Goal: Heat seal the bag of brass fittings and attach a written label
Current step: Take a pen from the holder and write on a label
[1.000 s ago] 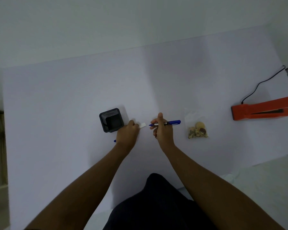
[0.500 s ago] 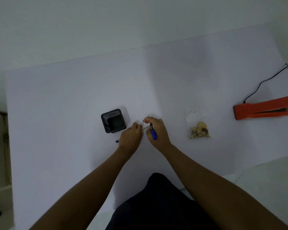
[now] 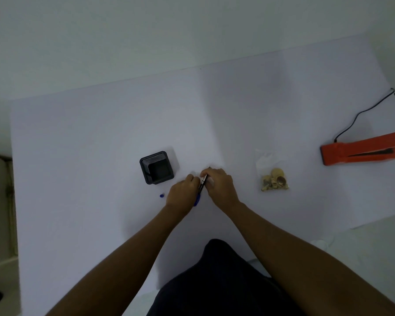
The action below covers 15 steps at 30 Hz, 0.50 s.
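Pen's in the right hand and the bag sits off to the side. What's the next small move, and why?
Probably start writing on the small label. The right hand grips the pen with its tip near the left hand, which seems to pin the label, mostly hidden. The bag lies untouched, apart from the sealer.

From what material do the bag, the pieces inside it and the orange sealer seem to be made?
The bag: thin clear plastic film, since the table shows through its empty top. The pieces: probably brass, yellowish with a dull metallic look, though small here. The orange sealer: likely matte painted metal or plastic; its flat even colour leaves that open.
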Tool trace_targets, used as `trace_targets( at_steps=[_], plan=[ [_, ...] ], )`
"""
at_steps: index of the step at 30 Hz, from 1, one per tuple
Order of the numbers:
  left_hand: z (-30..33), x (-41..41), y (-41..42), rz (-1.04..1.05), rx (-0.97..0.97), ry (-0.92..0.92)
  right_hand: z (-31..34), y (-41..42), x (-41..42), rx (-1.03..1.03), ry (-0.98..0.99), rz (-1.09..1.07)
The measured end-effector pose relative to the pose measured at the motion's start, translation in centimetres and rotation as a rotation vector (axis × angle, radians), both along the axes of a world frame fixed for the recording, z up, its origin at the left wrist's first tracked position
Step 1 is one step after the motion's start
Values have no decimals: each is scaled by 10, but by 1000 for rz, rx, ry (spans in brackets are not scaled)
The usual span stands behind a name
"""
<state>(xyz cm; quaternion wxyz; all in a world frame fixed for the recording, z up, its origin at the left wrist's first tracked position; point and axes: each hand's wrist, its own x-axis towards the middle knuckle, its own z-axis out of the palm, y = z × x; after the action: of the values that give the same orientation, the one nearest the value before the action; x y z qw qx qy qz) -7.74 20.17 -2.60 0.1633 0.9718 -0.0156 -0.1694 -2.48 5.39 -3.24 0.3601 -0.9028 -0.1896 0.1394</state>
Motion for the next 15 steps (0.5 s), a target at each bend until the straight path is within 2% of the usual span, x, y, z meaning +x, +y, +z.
trace_targets(
  at_steps=[6,8,10,12,15],
  plan=[
    [-3,10,3,-2,48,72,6,-4,-6,204,46,-334],
    [-6,12,2,-18,59,87,14,2,-11,328,212,-440],
    [-8,13,-1,-7,46,94,18,9,-17,406,416,-452],
    [-11,15,-4,25,21,111,15,14,-22,407,525,-452],
    [-12,18,-6,34,23,119,9,18,-25,348,478,-440]
  ],
)
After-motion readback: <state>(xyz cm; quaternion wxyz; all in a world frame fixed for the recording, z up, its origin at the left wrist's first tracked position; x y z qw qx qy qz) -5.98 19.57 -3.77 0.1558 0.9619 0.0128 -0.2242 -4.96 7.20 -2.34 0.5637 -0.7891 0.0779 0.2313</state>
